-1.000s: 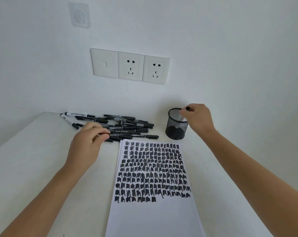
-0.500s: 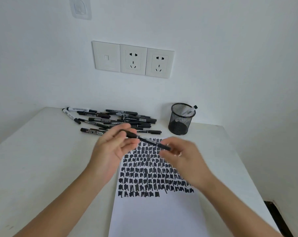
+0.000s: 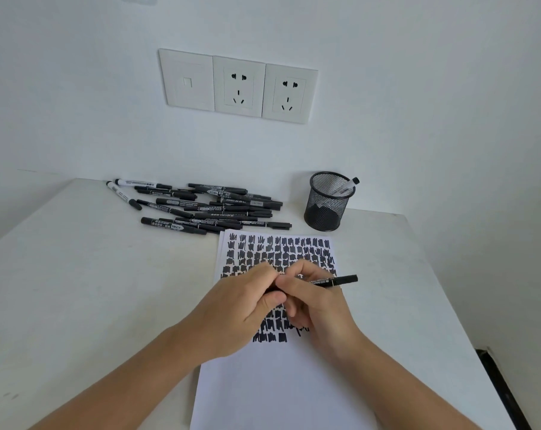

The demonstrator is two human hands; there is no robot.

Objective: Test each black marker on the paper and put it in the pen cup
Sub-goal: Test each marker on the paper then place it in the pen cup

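Soft, even, slightly cool light fills the scene, bright on the white wall [image 3: 418,88] and greyer on the near end of the paper [image 3: 278,395]. The pen cup [image 3: 326,209] casts only a faint shadow. Wide-angle distortion bends the table [image 3: 77,290] edges and skews the wall sockets [image 3: 238,85] — the left hand [image 3: 241,305] and right hand [image 3: 322,308] look slightly motion-softened.

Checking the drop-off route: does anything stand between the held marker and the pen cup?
Nothing visible does. From the held marker, only paper and bare table lie before the pen cup. The marker pile lies off to the left; one marker leans inside the cup, its mouth mostly open.
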